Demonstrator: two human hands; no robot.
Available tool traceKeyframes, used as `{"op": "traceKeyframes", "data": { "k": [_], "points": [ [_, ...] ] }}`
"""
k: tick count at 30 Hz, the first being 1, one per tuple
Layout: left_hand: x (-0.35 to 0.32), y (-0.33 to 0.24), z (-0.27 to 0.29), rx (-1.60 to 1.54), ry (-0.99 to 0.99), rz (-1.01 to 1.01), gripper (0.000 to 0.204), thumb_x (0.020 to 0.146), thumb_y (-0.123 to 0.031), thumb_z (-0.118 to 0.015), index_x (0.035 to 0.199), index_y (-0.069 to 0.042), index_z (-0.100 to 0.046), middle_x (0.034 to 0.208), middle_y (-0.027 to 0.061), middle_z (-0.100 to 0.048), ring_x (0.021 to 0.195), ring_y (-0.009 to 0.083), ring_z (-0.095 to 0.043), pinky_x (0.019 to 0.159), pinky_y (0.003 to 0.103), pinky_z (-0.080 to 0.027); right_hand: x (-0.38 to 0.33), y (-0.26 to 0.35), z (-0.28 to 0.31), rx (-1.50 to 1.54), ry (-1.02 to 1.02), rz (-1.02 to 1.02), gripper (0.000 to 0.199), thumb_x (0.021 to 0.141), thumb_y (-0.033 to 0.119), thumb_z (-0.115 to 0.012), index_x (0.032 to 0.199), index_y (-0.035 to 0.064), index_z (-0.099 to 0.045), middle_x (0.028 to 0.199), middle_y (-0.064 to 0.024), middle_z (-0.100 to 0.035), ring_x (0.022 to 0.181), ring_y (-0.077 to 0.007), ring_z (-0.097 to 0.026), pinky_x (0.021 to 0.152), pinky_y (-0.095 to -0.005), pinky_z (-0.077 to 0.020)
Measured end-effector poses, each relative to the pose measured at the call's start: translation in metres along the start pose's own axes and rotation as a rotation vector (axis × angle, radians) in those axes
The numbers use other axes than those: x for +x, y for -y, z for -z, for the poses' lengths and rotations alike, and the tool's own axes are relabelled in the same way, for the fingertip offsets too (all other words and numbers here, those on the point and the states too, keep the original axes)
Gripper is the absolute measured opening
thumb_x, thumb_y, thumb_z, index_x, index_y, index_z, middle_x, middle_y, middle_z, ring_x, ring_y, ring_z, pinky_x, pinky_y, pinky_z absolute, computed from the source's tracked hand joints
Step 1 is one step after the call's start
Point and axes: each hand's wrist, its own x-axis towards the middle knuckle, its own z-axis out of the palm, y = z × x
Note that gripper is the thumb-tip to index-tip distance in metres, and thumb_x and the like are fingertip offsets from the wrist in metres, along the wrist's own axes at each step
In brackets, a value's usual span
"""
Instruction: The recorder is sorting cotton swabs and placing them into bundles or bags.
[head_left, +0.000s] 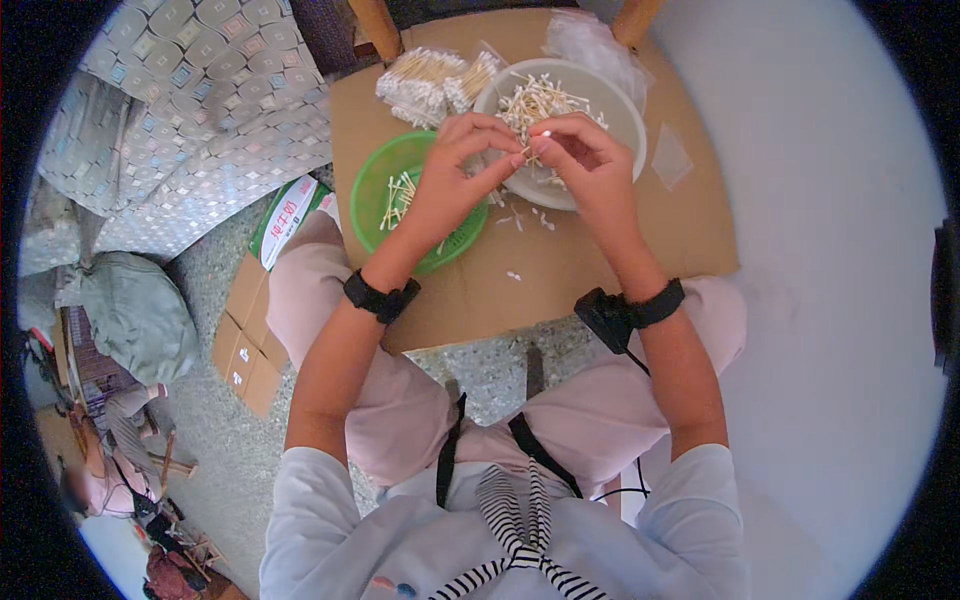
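Both hands meet over the near part of a white bowl (640,140) with a loose heap of cotton swabs (545,100) in it. Thumb and forefinger of my right hand (597,168) pinch a cotton swab (547,133), whose white tip pokes out above the fingers. My left hand (458,168) closes thumb and forefinger at the swab's other end, its remaining fingers curved; the fingertips hide most of the stick. Below the left wrist, partly covered by that arm, is a green plastic basket (366,190) with fewer swabs (399,195) inside.
Clear bags packed with swabs (425,82) lie behind the basket. Crumpled plastic bags (598,48) and a small flat clear bag (672,158) are by the bowl. Cotton scraps (514,276) dot the cardboard-covered surface (560,300). A pale wall (820,300) stands at right; another person sits far left.
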Motion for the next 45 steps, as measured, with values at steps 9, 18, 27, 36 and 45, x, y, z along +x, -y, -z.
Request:
{"op": "traceKeyframes", "data": {
  "k": [9, 18, 27, 36, 45],
  "points": [
    [0.0, 0.003, 0.014, -0.271, -0.144, 0.195, 0.012, 0.087, -0.016, -0.067, 0.089, -0.005, -0.066, 0.103, 0.0042, -0.059, 0.098, 0.0161, -0.055, 0.084, 0.027, -0.042, 0.005, -0.001, 0.008, -0.236, 0.093, -0.111, 0.019, 0.084, 0.014, -0.07, 0.101, 0.0053, -0.072, 0.089, -0.0005, -0.069, 0.067, -0.0051, -0.057, 0.061, -0.0206, -0.0465],
    [0.0, -0.003, 0.029, 0.022, -0.008, 0.044, 0.03, 0.082, -0.017, -0.072, 0.108, -0.006, -0.06, 0.118, 0.0063, -0.055, 0.111, 0.019, -0.051, 0.095, 0.029, -0.04, 0.003, -0.001, 0.003, 0.068, 0.059, -0.115, 0.02, 0.088, 0.013, -0.065, 0.105, 0.0042, -0.07, 0.092, -0.0047, -0.069, 0.069, -0.0096, -0.06, 0.067, -0.0225, -0.0496],
    [-0.006, 0.001, 0.036, 0.401, 0.245, -0.021, 0.103, 0.066, -0.03, -0.083, 0.149, -0.012, -0.024, 0.135, 0.0149, -0.043, 0.121, 0.0295, -0.046, 0.103, 0.041, -0.037, -0.001, 0.004, -0.002, -0.212, 0.127, -0.126, 0.02, 0.089, 0.013, -0.064, 0.106, 0.0047, -0.071, 0.094, -0.0052, -0.069, 0.071, -0.011, -0.063, 0.067, -0.0236, -0.0507],
    [-0.007, 0.002, 0.042, 0.166, 0.205, 0.073, 0.095, 0.071, -0.016, -0.079, 0.149, -0.015, -0.026, 0.126, 0.0096, -0.058, 0.121, 0.0249, -0.051, 0.108, 0.038, -0.033, 0.002, 0.002, 0.002, -0.211, 0.058, -0.08, 0.02, 0.09, 0.014, -0.063, 0.105, 0.0056, -0.071, 0.101, -0.0054, -0.071, 0.074, -0.0106, -0.065, 0.067, -0.0228, -0.0513],
    [-0.011, -0.015, 0.034, 0.163, 0.254, 0.031, 0.082, 0.072, -0.011, -0.078, 0.144, -0.013, -0.038, 0.134, 0.0092, -0.055, 0.123, 0.0241, -0.051, 0.105, 0.037, -0.038, -0.006, 0.008, -0.011, -0.145, 0.039, -0.007, 0.018, 0.089, 0.011, -0.064, 0.105, 0.0049, -0.068, 0.097, -0.0035, -0.071, 0.084, -0.0105, -0.067, 0.069, -0.0253, -0.0538]
  ]
}}
